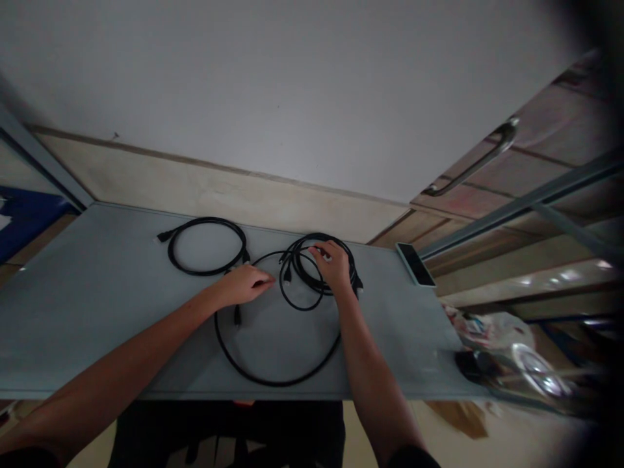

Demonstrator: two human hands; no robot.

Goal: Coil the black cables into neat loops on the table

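My right hand (332,263) is closed in a pinch on a thin black cable (302,309), whose small loop hangs down beside its fingers. Under and behind that hand lies a thicker coil of black cable (351,260) with plugs at its sides. My left hand (245,285) is over the middle of the table, thumb and fingers pressed together; what is between them, if anything, I cannot make out. Below both hands a wide loop of black cable (277,383) curves toward the front edge, with a black plug (237,316) near my left wrist.
Another coiled black cable (207,221) with a plug at its left end lies at the back left of the grey table (112,260). A phone (415,264) rests near the right edge. A wall stands behind; a clear shiny container (531,374) is at the front right.
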